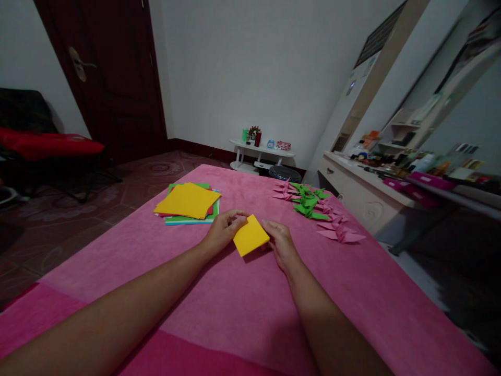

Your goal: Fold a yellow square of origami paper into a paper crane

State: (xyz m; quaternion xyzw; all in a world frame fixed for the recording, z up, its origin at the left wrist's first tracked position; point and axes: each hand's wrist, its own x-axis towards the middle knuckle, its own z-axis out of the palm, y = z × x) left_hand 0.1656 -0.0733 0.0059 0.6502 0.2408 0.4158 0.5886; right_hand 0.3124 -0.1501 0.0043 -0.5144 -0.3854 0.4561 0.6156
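Observation:
A small folded square of yellow paper [251, 236] is held between my two hands, just over the pink cloth [219, 303]. My left hand [226, 230] pinches its upper left edge, thumb on top. At its right corner my right hand [281, 241] grips it, with some fingers hidden beneath. A stack of coloured paper sheets [188, 201] lies beyond my left hand, yellow on top, with green, red, white and blue edges sticking out. Folded green paper cranes [308, 201] and pink paper cranes [340, 230] sit in a cluster beyond my right hand.
A white dressing table [364, 180] crowded with small items stands along the right. Against the back wall is a low white stand [262, 147] with small objects. A chair with red fabric [47, 145] and a dark door [105, 78] are at the left.

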